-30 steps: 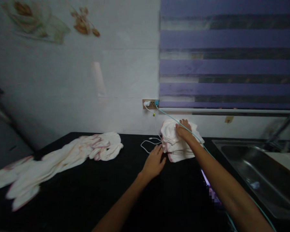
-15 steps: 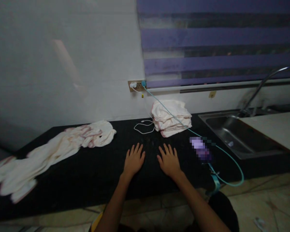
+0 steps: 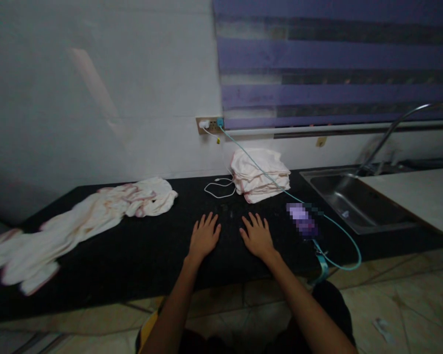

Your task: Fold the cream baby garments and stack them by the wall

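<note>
My left hand [image 3: 204, 237] lies flat on the black countertop [image 3: 133, 265], fingers apart, holding nothing. Level with it, my right hand [image 3: 257, 236] rests palm down with its fingers spread, also holding nothing. Behind the right hand, against the wall, sits a stack of folded white cloths [image 3: 260, 176] with pinkish edging. A crumpled heap of similar white cloths [image 3: 96, 211] stretches across the left part of the counter, apart from my left hand. To the right of my right hand lies a phone [image 3: 302, 220], its screen blurred out.
A teal cable [image 3: 349, 236] runs from the wall socket [image 3: 209, 126] over the folded stack and loops past the phone. A thin white cable [image 3: 220, 196] curls beside the stack. At right are a steel sink [image 3: 354, 201], a curved faucet [image 3: 387, 130] and a pale board [image 3: 417, 194].
The view has shifted slightly, so the counter and cloths appear a little higher. Both hands stay flat in the same place on the counter.
</note>
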`<state>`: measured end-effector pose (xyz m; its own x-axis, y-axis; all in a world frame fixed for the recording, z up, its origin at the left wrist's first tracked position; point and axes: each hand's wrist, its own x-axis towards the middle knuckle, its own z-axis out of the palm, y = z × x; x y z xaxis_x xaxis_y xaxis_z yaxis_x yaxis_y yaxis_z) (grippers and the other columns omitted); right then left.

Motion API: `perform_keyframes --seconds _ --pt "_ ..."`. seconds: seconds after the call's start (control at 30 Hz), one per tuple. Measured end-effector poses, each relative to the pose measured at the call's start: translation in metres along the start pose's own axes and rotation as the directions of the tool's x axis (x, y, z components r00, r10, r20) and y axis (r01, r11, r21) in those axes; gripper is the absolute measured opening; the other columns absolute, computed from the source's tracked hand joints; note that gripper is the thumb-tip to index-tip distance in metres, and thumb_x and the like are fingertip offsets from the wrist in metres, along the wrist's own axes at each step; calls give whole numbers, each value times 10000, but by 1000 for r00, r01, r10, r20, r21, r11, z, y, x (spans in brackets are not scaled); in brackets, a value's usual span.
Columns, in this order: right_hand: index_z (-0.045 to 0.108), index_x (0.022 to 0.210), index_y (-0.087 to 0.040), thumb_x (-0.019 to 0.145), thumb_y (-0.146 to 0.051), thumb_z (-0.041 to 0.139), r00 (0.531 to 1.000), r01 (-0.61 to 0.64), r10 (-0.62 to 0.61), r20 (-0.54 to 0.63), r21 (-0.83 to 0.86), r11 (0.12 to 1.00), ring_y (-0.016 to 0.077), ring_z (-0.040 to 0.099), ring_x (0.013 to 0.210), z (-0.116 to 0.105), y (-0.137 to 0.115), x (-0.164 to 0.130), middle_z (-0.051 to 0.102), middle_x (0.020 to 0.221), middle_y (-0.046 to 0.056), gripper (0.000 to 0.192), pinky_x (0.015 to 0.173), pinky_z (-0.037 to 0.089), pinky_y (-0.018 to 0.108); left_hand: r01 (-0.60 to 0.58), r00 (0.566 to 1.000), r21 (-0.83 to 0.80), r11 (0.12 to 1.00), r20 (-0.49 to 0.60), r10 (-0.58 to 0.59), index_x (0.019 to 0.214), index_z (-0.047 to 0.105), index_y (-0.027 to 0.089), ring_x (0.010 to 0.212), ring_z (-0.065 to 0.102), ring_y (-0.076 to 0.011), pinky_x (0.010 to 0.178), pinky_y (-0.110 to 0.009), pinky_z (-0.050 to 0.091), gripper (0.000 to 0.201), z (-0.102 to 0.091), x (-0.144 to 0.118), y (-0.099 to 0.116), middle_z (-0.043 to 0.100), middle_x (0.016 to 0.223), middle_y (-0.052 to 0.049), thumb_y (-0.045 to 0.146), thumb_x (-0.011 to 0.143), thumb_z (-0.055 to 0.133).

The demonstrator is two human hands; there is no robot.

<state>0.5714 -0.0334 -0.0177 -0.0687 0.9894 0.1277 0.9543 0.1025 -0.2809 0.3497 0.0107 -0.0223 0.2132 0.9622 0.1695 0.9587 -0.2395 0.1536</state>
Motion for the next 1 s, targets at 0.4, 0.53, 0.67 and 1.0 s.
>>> perform_keyframes --seconds 0.4,0.53,0.67,1.0 --pt "464 1590 -225 1077 -463 362 999 31 -31 -17 3 1000 332 244 1584 3 4 -1 350 1695 107 574 1259 183 564 -3 1000 -93 996 -24 0 1513 547 234 1559 354 -305 1274 -542 310 555 -3 -6 -1 442 1655 -69 453 1054 325" --pt "473 1583 -227 1075 -464 374 999 28 -28 -18 11 1000 322 249 1583 2 6 -1 366 1687 110 568 1258 192 558 -7 1000 -110 994 -20 5 1505 551 222 1560 351 -303 1281 -540 299 551 -1 -6 -3 447 1653 -69 454 1057 330" --pt "484 1574 -229 1074 -461 391 999 37 -37 -16 15 999 320 259 1579 3 6 -2 372 1683 111 559 1258 195 557 -1 1000 -124 992 -21 -2 1491 560 217 1559 351 -310 1284 -543 289 532 -1 -6 -2 453 1649 -71 444 1058 350" --pt "741 926 -182 1026 -409 395 969 99 55 -242 581 808 243 715 978 5 29 2 773 975 109 426 920 524 349 17 991 -231 973 -125 -47 1162 723 232 1200 652 -167 1086 -302 497 352 -17 -19 0 745 1250 -44 325 1057 400"
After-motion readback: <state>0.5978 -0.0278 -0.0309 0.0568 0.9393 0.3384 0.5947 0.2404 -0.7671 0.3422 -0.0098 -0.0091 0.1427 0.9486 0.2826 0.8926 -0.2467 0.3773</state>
